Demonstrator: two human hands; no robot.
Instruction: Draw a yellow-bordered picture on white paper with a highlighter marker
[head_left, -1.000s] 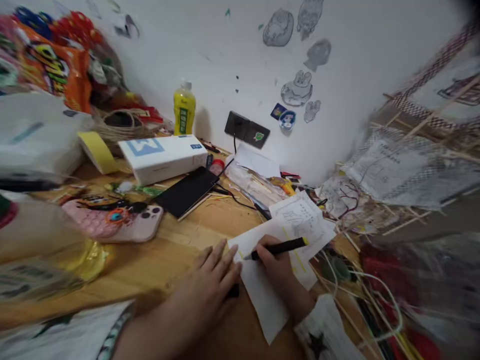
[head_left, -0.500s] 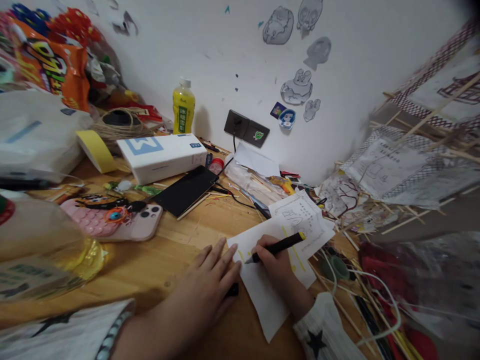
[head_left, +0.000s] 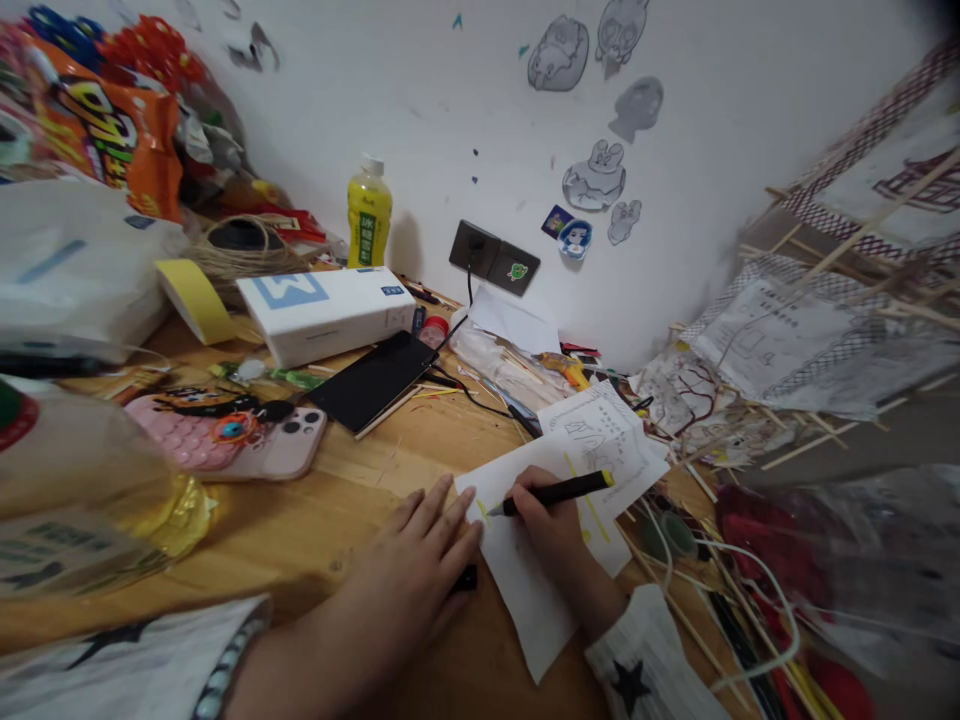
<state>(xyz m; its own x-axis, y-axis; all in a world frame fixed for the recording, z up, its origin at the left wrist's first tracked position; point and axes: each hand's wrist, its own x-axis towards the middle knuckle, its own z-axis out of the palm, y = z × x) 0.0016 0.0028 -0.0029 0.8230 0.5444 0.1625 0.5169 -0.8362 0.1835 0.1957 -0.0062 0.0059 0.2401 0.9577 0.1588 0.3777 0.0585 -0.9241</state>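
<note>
The right hand [head_left: 553, 525] has its grip closed around a black marker [head_left: 571, 488], slanted so its pale tip points at a yellow mark [head_left: 482, 508] on white paper [head_left: 525, 595] lying on the desk [head_left: 360, 455]; whether the tip touches is hard to tell. The left hand [head_left: 412, 560] rests flat, its grip uncurled, fingertips at the paper's near corner, probably to stop it sliding. A small black object [head_left: 467, 578] pokes out beside that hand, mostly covered, so I cannot identify it. The right hand hides some paper; beyond, a drawing's [head_left: 604, 425] lettering is too small to read. A large bottle [head_left: 90, 460] is cut off at left.
</note>
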